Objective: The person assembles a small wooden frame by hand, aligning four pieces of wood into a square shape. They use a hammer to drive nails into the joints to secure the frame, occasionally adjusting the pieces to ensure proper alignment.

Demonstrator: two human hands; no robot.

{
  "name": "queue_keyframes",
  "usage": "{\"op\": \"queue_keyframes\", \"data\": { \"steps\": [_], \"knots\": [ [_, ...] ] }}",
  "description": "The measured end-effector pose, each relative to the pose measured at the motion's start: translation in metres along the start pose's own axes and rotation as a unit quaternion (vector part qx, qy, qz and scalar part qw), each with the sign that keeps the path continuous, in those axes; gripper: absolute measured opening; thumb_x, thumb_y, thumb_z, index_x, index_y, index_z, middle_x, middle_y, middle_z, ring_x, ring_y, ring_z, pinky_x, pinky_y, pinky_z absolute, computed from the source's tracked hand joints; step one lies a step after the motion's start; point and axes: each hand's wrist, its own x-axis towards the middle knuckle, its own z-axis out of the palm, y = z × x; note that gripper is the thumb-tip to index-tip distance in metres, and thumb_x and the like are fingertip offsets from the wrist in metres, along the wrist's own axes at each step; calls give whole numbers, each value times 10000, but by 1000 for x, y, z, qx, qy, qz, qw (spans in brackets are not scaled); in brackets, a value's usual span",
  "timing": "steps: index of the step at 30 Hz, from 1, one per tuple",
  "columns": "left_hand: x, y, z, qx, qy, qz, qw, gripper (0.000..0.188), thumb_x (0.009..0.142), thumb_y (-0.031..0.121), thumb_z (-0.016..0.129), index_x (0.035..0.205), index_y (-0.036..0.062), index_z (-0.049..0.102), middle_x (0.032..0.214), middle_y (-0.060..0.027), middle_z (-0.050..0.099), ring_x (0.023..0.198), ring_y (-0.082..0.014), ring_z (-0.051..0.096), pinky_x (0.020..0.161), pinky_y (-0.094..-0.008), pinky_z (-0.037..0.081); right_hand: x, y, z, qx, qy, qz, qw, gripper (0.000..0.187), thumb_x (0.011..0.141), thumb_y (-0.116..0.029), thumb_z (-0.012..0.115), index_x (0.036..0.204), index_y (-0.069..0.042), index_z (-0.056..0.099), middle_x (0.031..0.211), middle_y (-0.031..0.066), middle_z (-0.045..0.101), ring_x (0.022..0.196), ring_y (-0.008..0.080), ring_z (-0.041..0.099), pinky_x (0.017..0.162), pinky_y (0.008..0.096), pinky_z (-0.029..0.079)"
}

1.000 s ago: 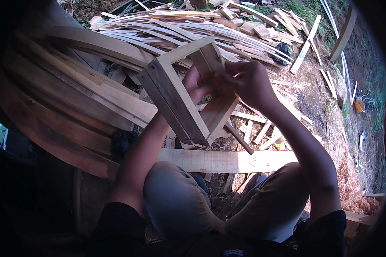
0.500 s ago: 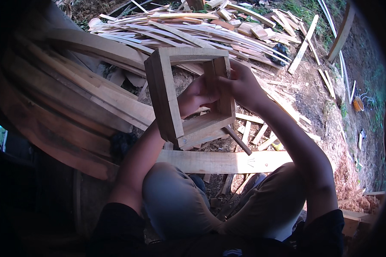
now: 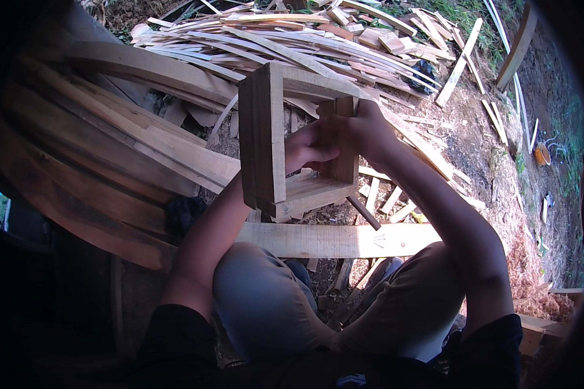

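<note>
Leftward, stacked planks [image 3: 110, 149]; centrally, a four-sided wooden frame [image 3: 266, 142], seemingly assembled, held above the lap. Left hand [image 3: 308, 148] grips inside it; right hand [image 3: 363, 129] clasps its right side. Any finishing remains undeterminable.

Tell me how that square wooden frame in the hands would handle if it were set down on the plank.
The wooden frame looks stiff: thick boards joined at square corners. It is probably fairly heavy for its size, since both the left hand and right hand grip it. Stood on edge on the narrow plank it might tip; laid flat, it should sit steady.
</note>
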Motion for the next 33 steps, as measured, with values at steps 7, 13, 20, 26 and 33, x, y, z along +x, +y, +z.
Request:
{"op": "queue_keyframes", "data": {
  "steps": [7, 13, 20, 26, 33],
  "knots": [
    [-2, -2, -1, -36, -20, 7, 999, 573, 1021, 180, 606, 1520, 145, 327, 1361, -46, 538, 1228, -170, 577, 1008, -358, 527, -1, 0, 1, 23, -11, 1, 1000, 323, 898, -132, 704, 1166, 46, 670, 1001, 111, 726, 844, 158, 706, 749, 295, 570],
    [-10, 5, -1, -15, -14, -2, 1000, 593, 1015, 181, 615, 1524, 136, 313, 1367, -54, 538, 1231, -179, 575, 1004, -358, 521, -6, -5, 9, 8, 10, -22, 1000, 284, 891, -130, 715, 1114, 43, 686, 967, 99, 729, 836, 147, 697, 749, 296, 564],
    [-3, -10, -5, -34, -23, 55, 998, 596, 971, 84, 642, 1484, 64, 339, 1344, -79, 553, 1229, -195, 573, 1056, -380, 487, -8, 4, 14, -104, 79, -75, 989, 309, 849, -209, 749, 1014, 47, 698, 889, 152, 730, 790, 210, 713, 720, 354, 560],
    [-3, -4, -13, 17, -49, 110, 993, 590, 934, 35, 661, 1443, 20, 363, 1313, -106, 564, 1220, -203, 576, 1066, -372, 483, -13, -5, 20, -40, 71, -159, 984, 292, 845, -192, 728, 1043, 20, 704, 895, 175, 743, 828, 257, 738, 748, 385, 561],
    [-2, -8, -14, -27, -29, 100, 994, 563, 906, 11, 690, 1399, 31, 419, 1257, -80, 596, 1166, -188, 602, 994, -361, 521, -11, 0, 21, -8, 66, -155, 986, 247, 871, -155, 707, 1042, 23, 699, 884, 152, 739, 796, 230, 725, 726, 370, 560]
  ]
}}
